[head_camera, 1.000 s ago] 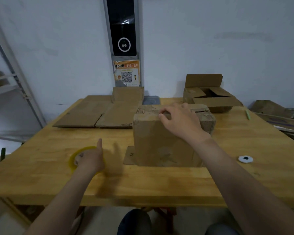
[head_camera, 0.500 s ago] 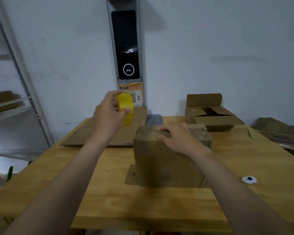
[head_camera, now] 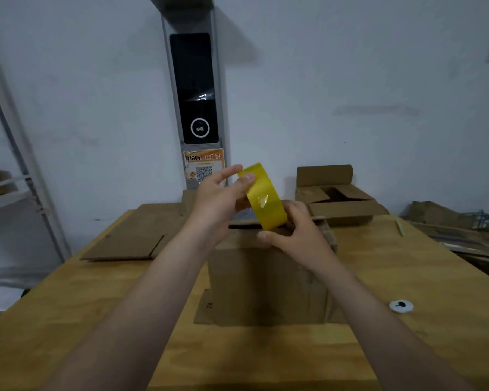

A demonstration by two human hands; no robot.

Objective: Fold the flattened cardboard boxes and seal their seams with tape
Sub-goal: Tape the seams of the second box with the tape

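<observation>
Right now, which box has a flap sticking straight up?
The box at the back right: its rear flap stands up. The middle box shows no raised flap, and the cardboard on the left lies flat.

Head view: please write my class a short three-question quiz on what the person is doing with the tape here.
1. True or false: the yellow tape roll lies flat on the folded box.
2. Which hand holds the roll? A: left hand only; B: right hand only; C: both.
3. Fill in: the flattened cardboard lies to the folded box's ___.
Key: 1 false; 2 C; 3 left.
</observation>
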